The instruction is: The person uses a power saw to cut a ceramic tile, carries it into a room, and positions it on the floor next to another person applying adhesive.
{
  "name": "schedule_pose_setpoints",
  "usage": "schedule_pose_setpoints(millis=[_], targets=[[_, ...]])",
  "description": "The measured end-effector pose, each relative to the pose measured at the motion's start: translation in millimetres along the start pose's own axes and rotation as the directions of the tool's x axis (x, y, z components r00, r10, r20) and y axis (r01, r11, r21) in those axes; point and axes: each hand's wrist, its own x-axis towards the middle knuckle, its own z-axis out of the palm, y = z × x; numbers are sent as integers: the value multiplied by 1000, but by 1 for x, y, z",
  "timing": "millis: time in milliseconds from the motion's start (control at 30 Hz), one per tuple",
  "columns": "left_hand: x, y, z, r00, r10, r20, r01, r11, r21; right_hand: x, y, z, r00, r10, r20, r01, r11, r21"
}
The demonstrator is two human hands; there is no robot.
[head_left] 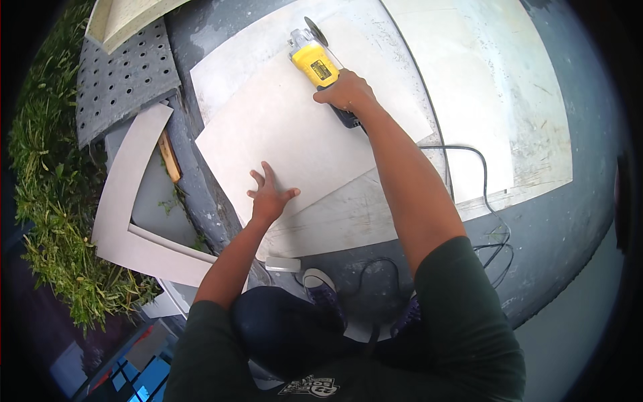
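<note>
My right hand (347,91) is wrapped round the body of a yellow and black angle grinder (315,63). The grinder's thin disc (316,31) stands near the far edge of a large pale board (295,114); whether it touches the board I cannot tell. My left hand (268,199) rests on the same board near its lower left side, fingers spread and holding nothing. Beneath this board lies a scuffed pale sheet (355,208), turned at a different angle.
A black cord (483,161) loops down on the right. More pale sheets (469,100) lie there. To the left are an L-shaped offcut (114,224), a wooden strip (169,157), a perforated grey plate (127,80) and green plants (47,181). A small white block (282,264) sits near my shoe (321,288).
</note>
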Motion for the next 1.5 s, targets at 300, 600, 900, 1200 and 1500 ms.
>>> schedule_pose_setpoints(millis=[300,600,900,1200,1500], targets=[[1,-4,3,1000,10,-6,-10,1000,-11,14,-10,2,1000,-7,-4,7,1000,23],[4,-8,7,998,51,-22,-50,999,11,14,-9,4,1000,-1,-26,1,1000,-7],[5,-9,4,999,31,10,-31,999,13,14,-13,4,1000,5,-11,-5,1000,3],[5,-6,2,1000,1,31,-2,1000,29,0,-1,2,1000,8,-11,-8,1000,-13],[8,-14,11,997,69,-28,-69,998,-13,-20,20,3,1000,-17,-9,16,999,-38]])
